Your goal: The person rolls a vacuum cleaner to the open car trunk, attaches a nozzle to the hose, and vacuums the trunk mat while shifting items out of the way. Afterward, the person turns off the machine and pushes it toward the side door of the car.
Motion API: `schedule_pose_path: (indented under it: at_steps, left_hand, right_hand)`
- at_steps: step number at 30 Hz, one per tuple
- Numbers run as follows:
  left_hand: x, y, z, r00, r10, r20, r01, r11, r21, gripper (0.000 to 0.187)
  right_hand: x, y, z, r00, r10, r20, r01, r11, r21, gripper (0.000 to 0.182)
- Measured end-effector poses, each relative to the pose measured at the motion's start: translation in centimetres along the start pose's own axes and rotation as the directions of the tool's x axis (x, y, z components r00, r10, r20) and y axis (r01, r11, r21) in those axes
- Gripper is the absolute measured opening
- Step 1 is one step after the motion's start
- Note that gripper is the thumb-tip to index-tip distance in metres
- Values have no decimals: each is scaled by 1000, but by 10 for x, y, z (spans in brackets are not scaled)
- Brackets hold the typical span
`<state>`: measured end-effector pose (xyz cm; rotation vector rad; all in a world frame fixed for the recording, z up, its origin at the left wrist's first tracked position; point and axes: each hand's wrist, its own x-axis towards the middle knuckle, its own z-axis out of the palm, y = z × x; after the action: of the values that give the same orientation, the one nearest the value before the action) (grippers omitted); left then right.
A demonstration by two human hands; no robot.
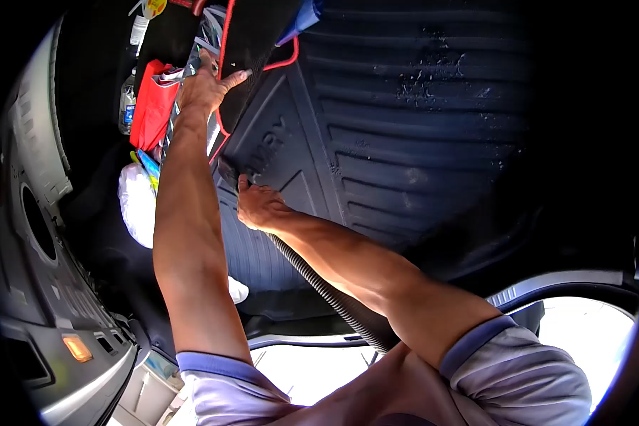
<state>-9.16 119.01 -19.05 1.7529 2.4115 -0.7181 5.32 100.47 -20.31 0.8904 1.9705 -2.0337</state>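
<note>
hose runs under the right forearm, its upper end in the right hand, closed round it over the ribbed mat. a tug from the trailing length could twist that end aside. the left hand is at the red-trimmed holder, thumb spread; whether it grips firmly, i cannot tell. if it slips, the holder could drop onto the hose end; if it pulls hard, the red bag and bottle just beside could topple.
</note>
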Motion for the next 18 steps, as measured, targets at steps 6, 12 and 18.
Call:
schedule_pose_path:
  at_steps: [6,12,18]
  left_hand:
    - [-9,9,0,996,-83,30,85,993,-85,118]
    - [-14,40,-28,944,-268,195,270,963,14,123]
    - [-18,38,-24,941,-257,220,280,956,-84,122]
  right_hand:
    - [-10,10,-45,994,72,-84,-73,997,-3,72]
    - [-178,64,-196,888,371,-271,-322,923,211,75]
    - [-275,103,-188,711,412,-569,-343,911,231,73]
